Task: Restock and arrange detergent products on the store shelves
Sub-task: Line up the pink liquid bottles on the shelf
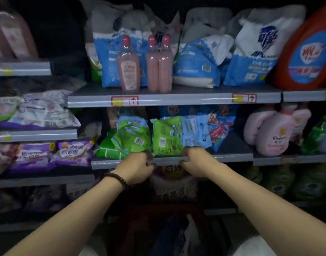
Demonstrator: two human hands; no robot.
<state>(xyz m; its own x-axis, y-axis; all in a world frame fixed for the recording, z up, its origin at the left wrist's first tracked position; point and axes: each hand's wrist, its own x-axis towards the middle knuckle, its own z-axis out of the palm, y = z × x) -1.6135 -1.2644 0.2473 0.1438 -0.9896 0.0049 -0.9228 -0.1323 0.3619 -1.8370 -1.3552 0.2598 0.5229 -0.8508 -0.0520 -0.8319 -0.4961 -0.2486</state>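
A green detergent bag [166, 138] stands at the front of the middle shelf [230, 157]. My left hand [137, 168], with a bead bracelet on the wrist, curls at the bag's lower left corner by the shelf lip. My right hand [196, 161] grips its lower right corner, fingers closed. A second green bag [127, 141] leans just to the left. A light blue pouch [195, 133] and a blue-and-red bag [220, 130] lean to the right. The fingertips are partly hidden under the shelf edge.
On the upper shelf [177, 97] stand pink bottles [128, 70], blue-and-white powder bags [251, 52] and an orange jug [306, 52]. Pink softener bottles [271, 132] sit at the right. Purple bags [73, 151] lie at the left. A dark red basket [158, 228] sits below my arms.
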